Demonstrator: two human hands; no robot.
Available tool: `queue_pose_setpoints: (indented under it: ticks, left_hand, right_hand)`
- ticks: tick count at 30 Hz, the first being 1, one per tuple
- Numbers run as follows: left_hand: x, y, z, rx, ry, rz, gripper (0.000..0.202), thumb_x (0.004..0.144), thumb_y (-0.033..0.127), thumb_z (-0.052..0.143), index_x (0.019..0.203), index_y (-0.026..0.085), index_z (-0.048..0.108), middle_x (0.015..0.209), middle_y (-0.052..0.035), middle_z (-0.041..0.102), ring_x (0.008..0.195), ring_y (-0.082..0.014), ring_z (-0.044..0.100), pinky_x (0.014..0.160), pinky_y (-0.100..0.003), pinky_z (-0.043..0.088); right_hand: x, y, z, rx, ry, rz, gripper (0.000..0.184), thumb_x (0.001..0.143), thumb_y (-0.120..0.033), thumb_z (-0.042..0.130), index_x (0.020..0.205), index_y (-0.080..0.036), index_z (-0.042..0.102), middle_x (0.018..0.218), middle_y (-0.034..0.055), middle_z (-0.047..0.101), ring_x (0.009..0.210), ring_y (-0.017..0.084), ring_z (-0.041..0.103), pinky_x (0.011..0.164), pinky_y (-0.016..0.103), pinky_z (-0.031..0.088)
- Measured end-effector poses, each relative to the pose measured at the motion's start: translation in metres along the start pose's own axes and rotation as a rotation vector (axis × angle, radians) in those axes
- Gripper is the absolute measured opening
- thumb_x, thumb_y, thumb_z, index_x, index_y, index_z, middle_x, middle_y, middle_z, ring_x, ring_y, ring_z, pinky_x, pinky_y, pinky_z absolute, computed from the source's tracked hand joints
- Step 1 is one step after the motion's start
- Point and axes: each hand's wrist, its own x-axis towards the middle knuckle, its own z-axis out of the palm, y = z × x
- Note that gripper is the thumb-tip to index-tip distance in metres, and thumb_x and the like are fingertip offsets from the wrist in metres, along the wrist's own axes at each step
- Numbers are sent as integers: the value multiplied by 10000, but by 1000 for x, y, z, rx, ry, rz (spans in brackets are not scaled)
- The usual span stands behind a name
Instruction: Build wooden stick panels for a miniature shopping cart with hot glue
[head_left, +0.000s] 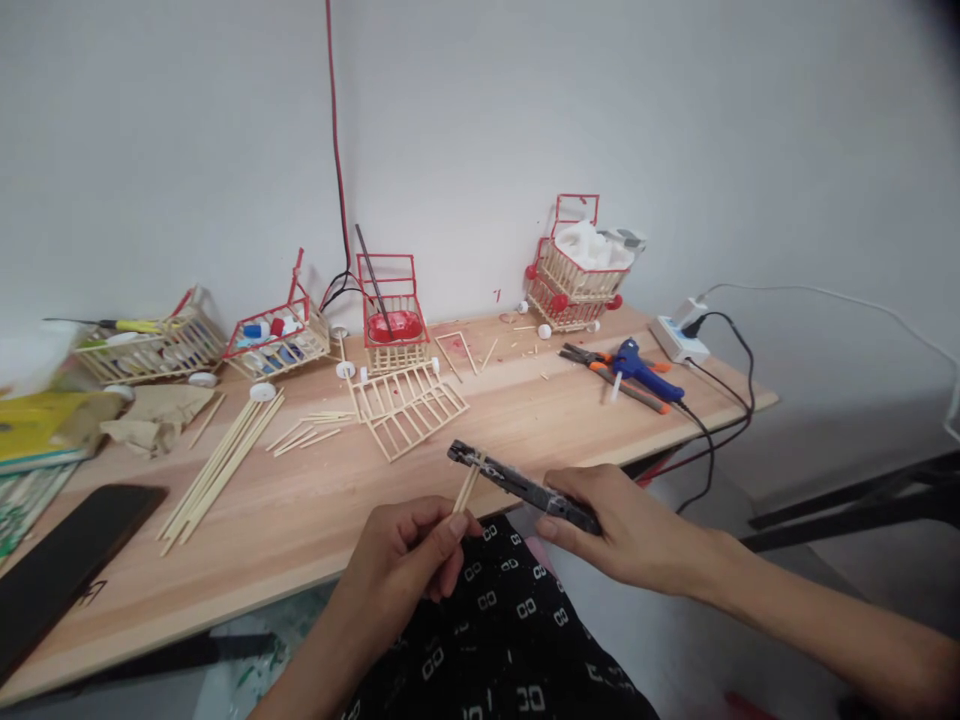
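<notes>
Two thin wooden sticks (466, 491) are pinched between the thumb and fingers of my left hand (409, 550), just over the table's front edge. Their upper ends meet a long, dark hand tool (517, 480) near its far tip; its exact kind is unclear. Wrapped round the rear end of that tool is my right hand (611, 525). Beyond the hands, a ladder-like wooden stick frame (412, 405) lies on the table (315, 510). Short cut sticks (307, 435) lie left of this frame, and a bundle of long sticks (217, 470) farther left.
Small stick-built carts (577, 285) stand along the wall, several filled with items. A blue glue gun (645, 372) and orange-handled pliers (607, 375) lie at right, beside a corded power strip (679, 340). A black phone (71, 560) and yellow package (52, 425) are at left.
</notes>
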Motion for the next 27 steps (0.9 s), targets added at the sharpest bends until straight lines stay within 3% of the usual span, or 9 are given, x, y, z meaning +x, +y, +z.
queue_pose_setpoints:
  ticks: [6,15,21,27]
  left_hand:
    - [9,3,0,9,-5,23,350,849,447,529,814,129,670,461,30,486,439,-86,398,467,-212,303]
    - [43,6,-9,-36,-54,75,319,798,424,581,798,112,649,448,35,497,401,-76,414,432,-198,298]
    - [53,-1,-15,-102,-131,49,302,804,413,606,851,120,662,554,-1,598,474,-90,518,502,-213,408]
    - [53,-1,-22,-93,-169,11,379,844,468,551,911,118,678,624,-39,668,547,-124,595,572,-248,462]
  right_hand:
    - [5,9,1,12,14,25,404,890,-519,474,707,-163,528,674,8,548,607,129,462,556,242,323]
    - [21,23,-3,10,54,94,468,877,-558,468,617,-170,494,580,-12,505,548,118,444,539,246,295]
    - [26,31,0,-60,78,97,469,874,-561,452,599,-182,421,567,-33,415,553,110,391,534,251,271]
    - [27,28,1,-68,70,119,466,880,-559,444,606,-183,410,584,-20,457,564,118,412,545,257,276]
